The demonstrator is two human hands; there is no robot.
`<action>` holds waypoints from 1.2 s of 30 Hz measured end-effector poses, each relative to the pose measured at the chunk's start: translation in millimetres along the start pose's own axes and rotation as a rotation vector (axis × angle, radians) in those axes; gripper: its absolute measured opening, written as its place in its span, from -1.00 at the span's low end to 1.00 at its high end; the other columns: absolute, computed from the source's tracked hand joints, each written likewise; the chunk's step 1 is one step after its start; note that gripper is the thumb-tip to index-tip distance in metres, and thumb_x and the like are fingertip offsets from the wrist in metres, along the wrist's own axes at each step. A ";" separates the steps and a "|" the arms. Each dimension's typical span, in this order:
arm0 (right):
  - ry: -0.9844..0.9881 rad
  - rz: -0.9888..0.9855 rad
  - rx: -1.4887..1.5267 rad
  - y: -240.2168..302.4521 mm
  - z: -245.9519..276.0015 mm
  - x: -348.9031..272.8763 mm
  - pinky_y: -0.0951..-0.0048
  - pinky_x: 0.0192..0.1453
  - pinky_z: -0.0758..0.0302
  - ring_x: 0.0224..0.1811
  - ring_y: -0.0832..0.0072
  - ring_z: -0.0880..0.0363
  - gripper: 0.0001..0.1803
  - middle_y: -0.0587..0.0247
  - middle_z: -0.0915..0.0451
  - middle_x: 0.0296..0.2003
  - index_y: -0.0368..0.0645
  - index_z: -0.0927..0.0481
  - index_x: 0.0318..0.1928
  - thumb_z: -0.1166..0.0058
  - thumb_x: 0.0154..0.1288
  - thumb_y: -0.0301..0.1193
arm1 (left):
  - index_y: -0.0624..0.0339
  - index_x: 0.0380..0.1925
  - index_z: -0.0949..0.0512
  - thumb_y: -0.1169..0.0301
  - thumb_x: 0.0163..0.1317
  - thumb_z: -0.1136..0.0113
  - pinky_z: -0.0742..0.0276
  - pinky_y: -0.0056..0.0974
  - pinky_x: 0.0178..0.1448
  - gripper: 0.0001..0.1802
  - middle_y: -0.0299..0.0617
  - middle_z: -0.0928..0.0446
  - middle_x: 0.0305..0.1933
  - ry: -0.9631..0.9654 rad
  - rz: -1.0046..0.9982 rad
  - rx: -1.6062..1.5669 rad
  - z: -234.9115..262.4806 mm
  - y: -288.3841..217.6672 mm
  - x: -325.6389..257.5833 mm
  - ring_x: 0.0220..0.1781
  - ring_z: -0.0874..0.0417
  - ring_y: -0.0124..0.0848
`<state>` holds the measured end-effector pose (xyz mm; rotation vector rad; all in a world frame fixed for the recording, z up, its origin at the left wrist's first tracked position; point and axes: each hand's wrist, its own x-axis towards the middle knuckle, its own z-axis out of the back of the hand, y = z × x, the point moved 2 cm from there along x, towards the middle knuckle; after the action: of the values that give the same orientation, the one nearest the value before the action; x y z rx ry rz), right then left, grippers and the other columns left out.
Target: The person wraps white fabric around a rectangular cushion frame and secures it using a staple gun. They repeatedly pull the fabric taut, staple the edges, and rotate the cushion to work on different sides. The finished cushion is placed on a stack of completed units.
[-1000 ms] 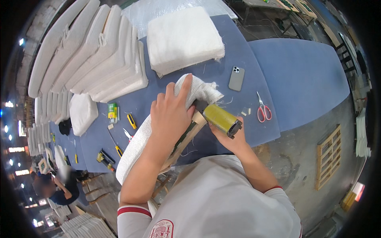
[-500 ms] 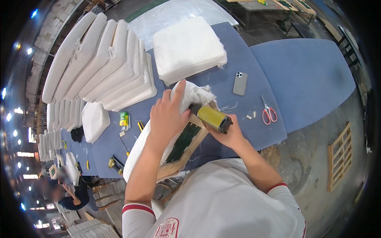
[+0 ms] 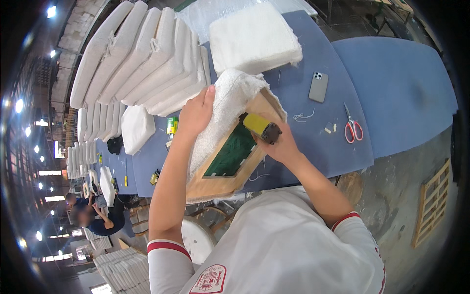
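A seat cushion [image 3: 221, 113] in white fabric stands tilted in front of me, its wooden underside frame [image 3: 252, 159] and green inner panel [image 3: 230, 153] turned up toward me. My left hand [image 3: 197, 113] is closed around its white left side, some of the fingers hidden. My right hand [image 3: 284, 147] grips a yellow and black staple gun [image 3: 259, 126], whose nose is over the wooden frame near the panel's upper corner. Whether the nose touches the wood I cannot tell. Loose fabric with a ragged edge runs along the cushion's far end.
Many white cushions [image 3: 142, 59] lean in a row at the left; another stack [image 3: 254, 36] lies beyond. On the blue table [image 3: 338, 142] are a phone [image 3: 318, 88], red-handled scissors [image 3: 352, 131] and thread scraps [image 3: 304, 116]. Co-workers [image 3: 105, 220] are at far left; a wooden pallet [image 3: 431, 206] lies right.
The cushion has tipped so more of its wooden underside shows. My left hand has shifted from the fabric's top edge to the cushion's side. The staple gun has come away from the fabric edge.
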<state>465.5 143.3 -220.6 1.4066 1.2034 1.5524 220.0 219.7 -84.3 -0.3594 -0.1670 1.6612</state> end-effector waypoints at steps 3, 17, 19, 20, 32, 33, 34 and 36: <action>0.000 0.017 -0.024 -1.8 -3.5 -4.5 0.32 0.33 -0.73 0.22 0.39 -0.86 -0.38 0.04 -0.87 0.19 -0.24 -0.67 0.42 -0.55 0.37 -0.61 | -0.24 0.80 -0.34 -0.17 0.85 0.16 -0.62 0.24 0.51 -0.31 0.40 -0.65 0.43 0.001 -0.118 0.102 1.2 -23.0 -20.9 0.43 -0.71 0.40; -0.157 0.064 -0.008 38.7 17.3 1.4 0.33 0.18 -0.76 0.04 0.38 -0.90 -0.50 0.08 -0.90 0.05 -0.28 -0.76 0.27 -0.60 0.35 -0.55 | -0.63 0.82 -0.26 0.08 0.67 -0.33 -0.72 0.21 0.43 -0.19 0.19 -0.54 0.57 -0.083 -0.350 0.284 -6.6 -45.8 -42.6 0.46 -0.72 0.28; -0.095 -0.015 -0.036 34.2 18.9 9.4 0.33 0.14 -0.76 0.03 0.40 -0.90 -0.56 0.11 -0.91 0.03 -0.28 -0.79 0.21 -0.61 0.36 -0.51 | -0.62 0.82 -0.26 0.10 0.63 -0.38 -0.72 0.21 0.43 -0.15 0.19 -0.54 0.57 -0.082 -0.365 0.280 -5.2 -46.0 -41.9 0.46 -0.72 0.28; -0.111 -0.006 -0.024 35.3 18.6 11.1 0.32 0.14 -0.75 0.04 0.39 -0.90 -0.57 0.11 -0.90 0.03 -0.28 -0.80 0.19 -0.62 0.35 -0.49 | -0.62 0.82 -0.26 0.12 0.61 -0.40 -0.72 0.21 0.43 -0.13 0.19 -0.53 0.57 -0.082 -0.371 0.278 -5.6 -46.2 -42.3 0.46 -0.72 0.28; -0.100 0.065 -0.034 49.4 3.5 5.6 0.25 0.35 -0.72 0.16 0.22 -0.87 -0.35 0.06 -0.87 0.13 -0.19 -0.74 0.35 -0.66 0.24 -0.52 | -0.72 0.82 -0.21 0.30 0.30 -0.64 -0.75 0.21 0.42 0.18 0.32 -0.47 0.58 -0.089 -0.415 0.282 -5.5 -40.7 -41.2 0.42 -0.72 0.34; -0.093 0.082 -0.006 50.6 2.5 5.4 0.25 0.32 -0.74 0.16 0.15 -0.90 -0.33 0.02 -0.89 0.14 -0.16 -0.75 0.38 -0.62 0.23 -0.54 | -0.71 0.83 -0.21 0.29 0.27 -0.65 -0.74 0.21 0.43 0.20 0.33 -0.46 0.58 -0.077 -0.399 0.291 -5.2 -41.8 -42.2 0.43 -0.71 0.35; -0.086 0.100 0.021 50.2 1.7 7.0 0.25 0.28 -0.77 0.17 0.08 -0.93 -0.31 -0.01 -0.90 0.16 -0.13 -0.76 0.41 -0.58 0.23 -0.57 | -0.71 0.83 -0.20 0.29 0.25 -0.67 -0.73 0.22 0.45 0.23 0.33 -0.46 0.59 -0.064 -0.384 0.299 -5.1 -43.6 -43.5 0.45 -0.70 0.37; -0.101 0.128 0.097 39.4 -5.9 11.0 0.28 0.27 -0.77 0.17 0.09 -0.93 -0.32 -0.02 -0.90 0.15 -0.13 -0.76 0.41 -0.58 0.24 -0.57 | -0.63 0.84 -0.19 0.28 0.23 -0.69 -0.70 0.20 0.49 0.24 0.35 -0.45 0.61 -0.037 -0.384 0.274 -1.0 -47.2 -43.7 0.50 -0.66 0.38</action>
<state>461.2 140.2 -179.6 1.6335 1.1606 1.5058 268.5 182.4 -64.4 -0.0804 -0.0310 1.2897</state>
